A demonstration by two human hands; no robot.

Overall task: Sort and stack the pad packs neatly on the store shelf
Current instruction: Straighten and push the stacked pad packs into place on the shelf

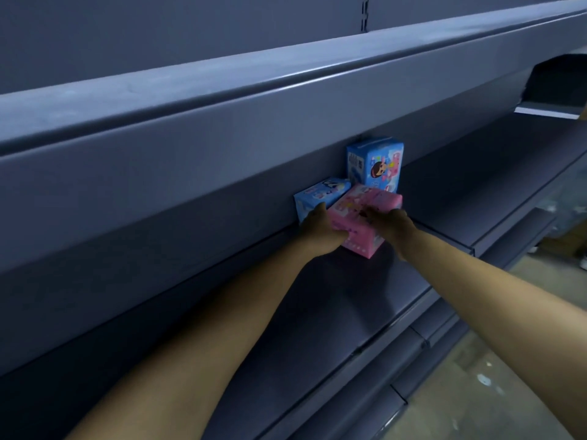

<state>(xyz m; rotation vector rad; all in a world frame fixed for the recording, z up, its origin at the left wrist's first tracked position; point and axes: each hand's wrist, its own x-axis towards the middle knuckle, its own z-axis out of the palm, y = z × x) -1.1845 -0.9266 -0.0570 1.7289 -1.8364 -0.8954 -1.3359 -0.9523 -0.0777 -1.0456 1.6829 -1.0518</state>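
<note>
A pink pad pack [378, 203] lies on the grey shelf [349, 300], deep under the shelf above. My left hand [320, 231] grips its left side and my right hand [392, 225] grips its right side and top. Behind it a blue pad pack [376, 163] stands upright against the back wall. A second blue pad pack [313, 195] lies flat to the left, touching the pink one; my left hand hides part of it.
The upper shelf's thick front edge [286, 100] overhangs the packs closely. Lower shelf fronts [413, 344] step down to the right. A concrete floor [492, 376] shows at lower right. Bare shelf board stretches right of the packs [476, 173].
</note>
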